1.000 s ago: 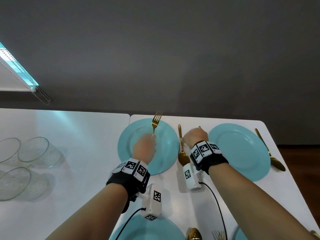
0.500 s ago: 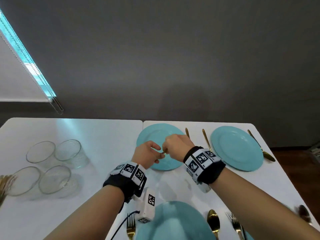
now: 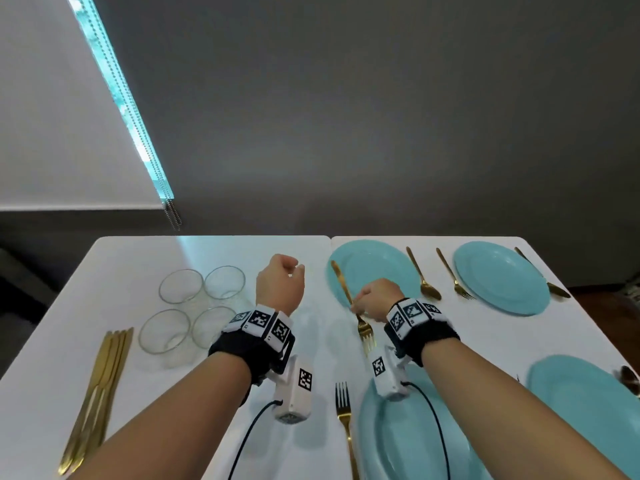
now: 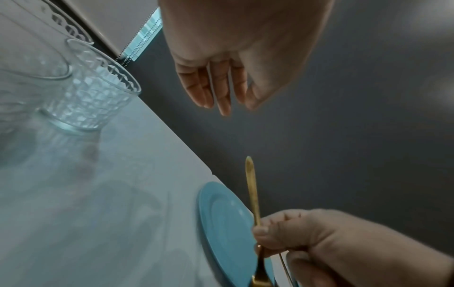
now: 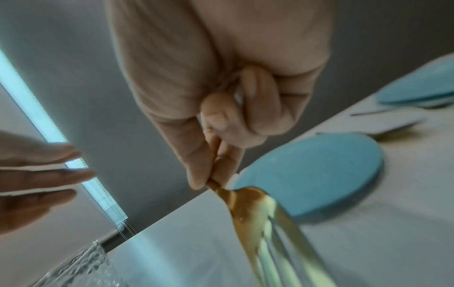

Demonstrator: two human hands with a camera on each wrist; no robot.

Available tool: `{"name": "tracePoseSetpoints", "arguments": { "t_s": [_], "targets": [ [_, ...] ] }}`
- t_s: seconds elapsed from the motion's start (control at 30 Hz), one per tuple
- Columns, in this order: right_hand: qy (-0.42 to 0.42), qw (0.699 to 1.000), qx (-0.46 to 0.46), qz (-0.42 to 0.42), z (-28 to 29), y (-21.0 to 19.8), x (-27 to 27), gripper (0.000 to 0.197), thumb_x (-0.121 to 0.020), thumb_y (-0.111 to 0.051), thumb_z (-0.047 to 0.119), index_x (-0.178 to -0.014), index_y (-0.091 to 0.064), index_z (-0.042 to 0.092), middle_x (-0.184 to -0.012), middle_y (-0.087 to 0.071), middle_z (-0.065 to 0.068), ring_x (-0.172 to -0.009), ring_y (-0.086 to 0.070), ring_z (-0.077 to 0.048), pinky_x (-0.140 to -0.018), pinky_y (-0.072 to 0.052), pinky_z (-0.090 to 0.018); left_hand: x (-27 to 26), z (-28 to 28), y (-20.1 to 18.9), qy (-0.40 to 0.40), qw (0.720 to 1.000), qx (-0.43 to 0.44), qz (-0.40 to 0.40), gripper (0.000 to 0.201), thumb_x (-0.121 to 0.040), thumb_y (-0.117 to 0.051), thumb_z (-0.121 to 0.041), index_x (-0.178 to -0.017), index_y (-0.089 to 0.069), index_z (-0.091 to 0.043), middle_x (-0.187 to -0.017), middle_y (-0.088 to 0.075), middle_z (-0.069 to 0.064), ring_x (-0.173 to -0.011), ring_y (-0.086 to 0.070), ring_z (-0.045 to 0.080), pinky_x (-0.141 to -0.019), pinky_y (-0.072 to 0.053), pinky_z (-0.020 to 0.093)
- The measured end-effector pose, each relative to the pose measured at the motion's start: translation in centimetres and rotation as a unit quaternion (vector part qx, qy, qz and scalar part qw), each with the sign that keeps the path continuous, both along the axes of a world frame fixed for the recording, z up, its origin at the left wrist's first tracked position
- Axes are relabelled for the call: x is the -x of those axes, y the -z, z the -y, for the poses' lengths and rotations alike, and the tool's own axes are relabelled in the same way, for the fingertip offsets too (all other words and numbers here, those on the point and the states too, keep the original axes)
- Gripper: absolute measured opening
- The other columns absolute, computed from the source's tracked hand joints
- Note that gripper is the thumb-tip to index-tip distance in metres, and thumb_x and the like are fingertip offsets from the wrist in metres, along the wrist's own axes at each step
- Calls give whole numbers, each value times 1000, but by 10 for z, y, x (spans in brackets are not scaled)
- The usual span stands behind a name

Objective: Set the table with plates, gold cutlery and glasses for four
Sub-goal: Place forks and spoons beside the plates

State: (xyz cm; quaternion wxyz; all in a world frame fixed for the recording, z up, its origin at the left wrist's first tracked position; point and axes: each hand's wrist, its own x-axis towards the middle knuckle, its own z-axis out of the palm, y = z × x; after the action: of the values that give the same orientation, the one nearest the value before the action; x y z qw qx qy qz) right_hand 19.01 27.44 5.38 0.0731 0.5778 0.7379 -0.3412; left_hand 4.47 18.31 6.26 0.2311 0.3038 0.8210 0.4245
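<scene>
right hand point(image 3: 375, 299): pinched a gold fork point(image 3: 353, 306) near its neck btw thumb and curled fingers point(image 5: 236, 120), tines pointed back toward the person, handle pointed away over the far-left plate point(image 3: 374, 268)
fork pos: lifted, slanted across the left edge of that plate, tines hung over bare white table point(image 3: 104, 393)
left hand point(image 3: 280, 285): held nothing, fingers point(image 4: 216, 85) hung loosely curled, hovered over the table btw the glasses and the far-left plate, near the right hand but apart
plates: 4 teal ones on the right half of the table, far-left, far-right point(image 3: 498, 275), near-left point(image 3: 408, 438) and near-right point(image 3: 581, 403)
other cutlery: gold spoon point(image 3: 422, 275) and a 2nd fork point(image 3: 453, 275) lay btw the two far plates, another spoon point(image 3: 543, 278) at the right edge of the far-right plate, a 3rd fork point(image 3: 344, 420) just left of the near-left plate, some utensil point(image 3: 630, 379) at the right frame edge, too cut off to tell
glasses point(image 3: 197, 310): 4 clear textured tumblers clustered upright on the left half, 2x2
knives point(image 3: 97, 393): bunch of gold ones lying together near the left edge, just left of the glasses
wrists: black bands w/ marker tags and a white cam unit on each, cables trailing back
</scene>
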Motion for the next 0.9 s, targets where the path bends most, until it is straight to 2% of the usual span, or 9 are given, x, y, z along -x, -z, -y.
{"name": "tracePoseSetpoints", "arguments": {
  "t_s": [0.07,0.2,0.3,0.4,0.5,0.57,0.63,0.8,0.9],
  "targets": [
    [35,999,26,29,-1,13,13,23,-82,-69,22,-96,-68,4,-72,-57,-4,-63,-52,-19,-60,-43,-23,7,5,4,1,1000,12,14,25,-94,-49,-20,-115,-57,-10,-115,-65,7,-111,-56,23,-90,-40,26],
    [48,995,56,69,-9,45,48,29,-80,-70,29,-96,-60,6,-82,-59,-5,-80,-57,-20,-51,-41,-22,24,4,13,0,1000,26,14,24,-94,-48,-19,-114,-58,-11,-114,-65,5,-110,-57,22,-90,-41,27],
    [54,993,72,73,-18,64,72,28,-82,-68,29,-94,-60,5,-100,-65,-8,-97,-64,-20,-75,-49,-25,33,-3,19,-3,999,37,25,22,-94,-49,-19,-112,-59,-12,-112,-65,3,-108,-58,21,-90,-42,27],
    [49,993,79,72,-29,78,91,21,-86,-66,28,-90,-63,8,-110,-68,-6,-103,-65,-21,-80,-50,-25,40,-12,26,-3,998,49,30,22,-94,-49,-19,-111,-60,-13,-110,-65,2,-105,-58,18,-86,-42,24],
    [42,995,82,44,-41,88,105,21,-87,-65,20,-104,-65,8,-118,-63,-9,-111,-60,-24,-64,-46,-21,48,-19,34,-7,998,57,32,21,-94,-49,-19,-110,-61,-13,-109,-65,1,-94,-53,12,-81,-38,21],
    [51,996,64,38,-48,95,114,11,-86,-65,19,-78,-59,13,-97,-62,-9,-103,-60,-22,-66,-46,-21,53,-21,39,-8,997,64,33,21,-94,-49,-19,-110,-61,-13,-108,-64,0,-92,-50,10,-81,-38,21],
    [76,996,25,44,-55,99,121,37,-87,-64,26,-59,-43,13,-70,-54,-3,-93,-62,-19,-80,-50,-25,58,-25,42,-11,997,70,30,21,-94,-48,-19,-109,-61,-13,-108,-64,0,-94,-52,12,-82,-38,21],
    [83,996,8,14,-70,102,134,41,-86,-64,18,-53,-42,11,-100,-72,-11,-85,-68,-23,-83,-55,-31,68,-32,45,-14,997,72,32,21,-94,-48,-19,-110,-60,-14,-111,-64,-1,-93,-50,10,-82,-37,21],
    [116,993,8,15,-78,109,137,26,-81,-67,16,-61,-51,10,-86,-68,-9,-73,-63,-24,-67,-55,-29,70,-35,47,-13,997,68,34,21,-94,-47,-19,-110,-60,-14,-112,-64,0,-93,-50,10,-83,-38,21]
  ]
}}
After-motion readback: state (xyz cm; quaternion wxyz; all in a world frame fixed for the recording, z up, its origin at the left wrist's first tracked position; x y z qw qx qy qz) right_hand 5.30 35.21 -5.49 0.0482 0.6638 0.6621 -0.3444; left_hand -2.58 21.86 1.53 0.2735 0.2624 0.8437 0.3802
